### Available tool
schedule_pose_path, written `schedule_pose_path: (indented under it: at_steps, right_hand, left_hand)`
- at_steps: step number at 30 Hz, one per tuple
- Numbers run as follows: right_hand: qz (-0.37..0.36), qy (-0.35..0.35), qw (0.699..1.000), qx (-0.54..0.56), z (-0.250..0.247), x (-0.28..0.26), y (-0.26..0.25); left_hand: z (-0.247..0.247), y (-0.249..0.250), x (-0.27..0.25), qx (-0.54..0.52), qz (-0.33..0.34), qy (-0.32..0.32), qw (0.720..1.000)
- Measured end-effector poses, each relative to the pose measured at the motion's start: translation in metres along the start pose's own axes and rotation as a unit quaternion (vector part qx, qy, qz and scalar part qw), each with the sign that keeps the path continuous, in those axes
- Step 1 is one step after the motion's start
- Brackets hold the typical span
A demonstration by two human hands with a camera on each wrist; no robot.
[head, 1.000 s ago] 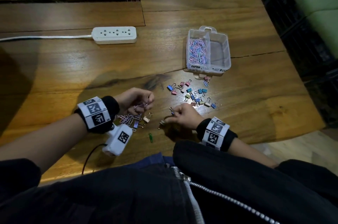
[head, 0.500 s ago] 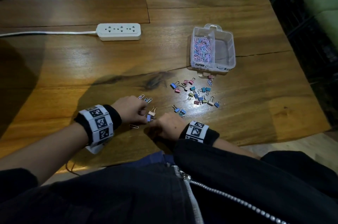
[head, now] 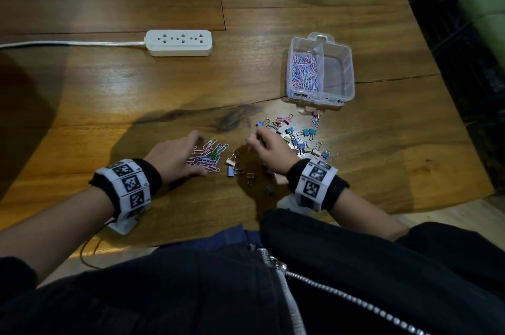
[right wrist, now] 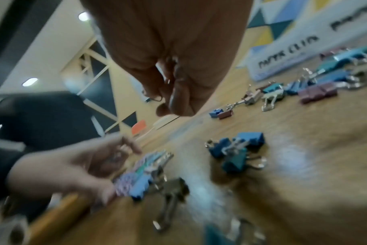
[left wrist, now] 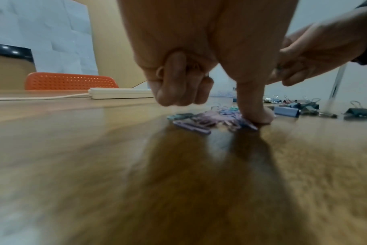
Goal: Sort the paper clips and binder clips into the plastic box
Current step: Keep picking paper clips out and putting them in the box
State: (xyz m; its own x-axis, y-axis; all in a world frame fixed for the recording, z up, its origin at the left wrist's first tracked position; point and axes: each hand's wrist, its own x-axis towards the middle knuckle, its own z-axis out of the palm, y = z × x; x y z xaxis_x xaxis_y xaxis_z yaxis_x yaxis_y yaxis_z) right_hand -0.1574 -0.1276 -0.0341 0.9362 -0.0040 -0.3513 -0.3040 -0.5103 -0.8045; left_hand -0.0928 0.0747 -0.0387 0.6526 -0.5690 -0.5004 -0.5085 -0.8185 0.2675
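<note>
A pile of coloured paper clips [head: 211,155] lies flat on the wooden table. My left hand [head: 191,154] cups it, thumb pressing its near edge [left wrist: 253,114] and fingers curled beside it. My right hand [head: 252,140] hovers between that pile and the scattered binder clips [head: 299,140], fingertips pinched on something small; I cannot tell which kind of clip. A few binder clips [head: 233,166] lie between the hands. Behind them stands the clear plastic box [head: 338,88], with paper clips [head: 304,72] in its left compartment.
A white power strip [head: 179,43] and its cable lie at the back left. The table's edge [head: 464,143] slants down the right side, with a dark gap beyond it. An orange chair back [left wrist: 69,81] shows behind the table.
The hands, close together half a second ago, have parted. The paper clips now lie in a pile under my left hand. My right hand has moved up and right towards the binder clips.
</note>
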Motion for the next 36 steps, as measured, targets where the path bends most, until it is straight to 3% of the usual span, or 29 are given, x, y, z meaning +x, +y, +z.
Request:
schedule_pose_path:
  at_steps: [3,6,11,14,17,19,20,26,29,33,34,36]
  right_hand:
    - [0.038,-0.011,0.984,0.174,-0.003,0.013,0.005]
    - [0.087,-0.002,0.938,0.336,-0.006,0.019,0.008]
    - [0.134,-0.012,0.924,0.359,-0.007,0.022,0.002]
    - [0.124,0.007,0.951,0.283,-0.007,0.021,-0.003]
    - [0.055,0.007,0.998,0.022,-0.003,0.022,-0.002]
    - [0.013,-0.016,0.985,-0.172,-0.001,0.023,0.004]
    - [0.006,-0.029,0.974,-0.226,0.0,0.024,0.008]
    - [-0.054,-0.037,0.952,-0.298,-0.002,0.024,0.008]
    - [-0.059,-0.045,0.939,-0.336,-0.001,0.026,0.012]
    - [-0.056,-0.047,0.942,-0.326,-0.004,0.026,0.014]
    - [-0.044,-0.041,0.956,-0.289,-0.005,0.025,0.012]
    - [-0.006,-0.013,0.987,-0.161,-0.008,0.026,0.007]
  left_hand:
    - [0.003,0.004,0.008,-0.028,-0.006,-0.02,0.999]
    - [0.005,0.015,0.015,-0.022,0.025,-0.004,0.999]
    - [-0.001,0.025,0.026,-0.06,0.048,0.004,0.997]
    - [-0.008,0.025,0.031,-0.199,0.049,0.0,0.979]
    - [-0.015,0.021,0.035,-0.422,0.008,-0.02,0.906]
    - [-0.017,0.018,0.036,-0.532,-0.016,-0.029,0.846]
    - [-0.016,0.016,0.037,-0.556,-0.025,-0.03,0.83]
    - [-0.011,0.013,0.04,-0.599,-0.061,-0.026,0.798]
    - [-0.011,0.014,0.041,-0.599,-0.065,-0.036,0.797]
    - [-0.012,0.017,0.04,-0.552,-0.071,-0.058,0.829]
    - [-0.013,0.018,0.038,-0.526,-0.076,-0.055,0.845]
    - [-0.015,0.017,0.035,-0.422,-0.07,-0.022,0.904]
